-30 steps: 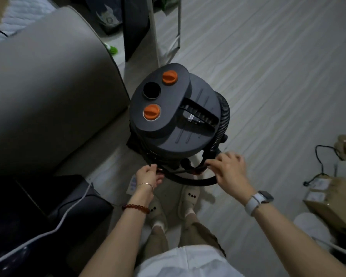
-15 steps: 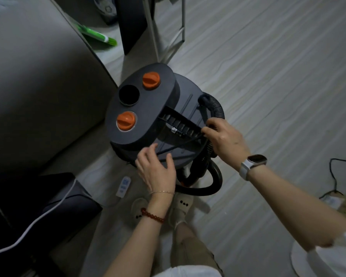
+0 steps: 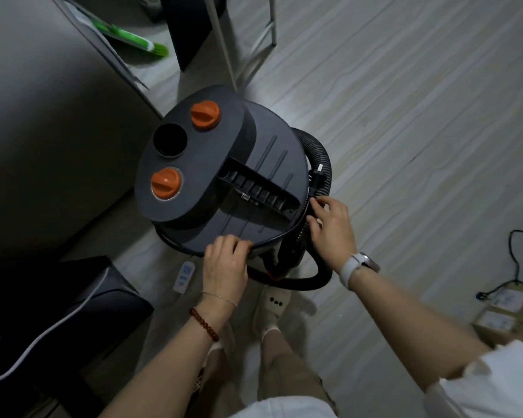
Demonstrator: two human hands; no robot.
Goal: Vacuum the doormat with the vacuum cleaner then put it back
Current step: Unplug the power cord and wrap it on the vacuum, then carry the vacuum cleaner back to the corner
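We start at the right hand point(image 3: 332, 227): its fingers point(image 3: 317, 203) curl in and pinch the thin black power cord point(image 3: 280, 235) at the rim of the vacuum cleaner point(image 3: 221, 182), at about 4 o'clock on the drum lid. The left hand point(image 3: 224, 267) sits at 6 o'clock on the same rim, fingers bent over the edge and pressing on the cord that runs along it; whether they truly grip it we cannot tell. The cord follows the lid's near edge from one hand to the other.

Moving outward, the cord's plug point(image 3: 317, 173) stands just above the right hand, against the ribbed black hose point(image 3: 320, 155) that wraps the drum from 2 o'clock down to 5 o'clock and loops back under the hands. On the lid we see the carrying handle point(image 3: 254, 188) across the middle, two orange knobs point(image 3: 206, 114) and a round black port point(image 3: 170, 140) at the far left.

The vacuum cleaner stands on the pale wood floor point(image 3: 405, 116), just beside a grey sofa point(image 3: 43, 131) at 9 o'clock. A green brush point(image 3: 139, 40) lies at 11 o'clock, a white remote point(image 3: 184, 274) on the floor near the left hand, cardboard boxes point(image 3: 501, 309) at 4 o'clock.
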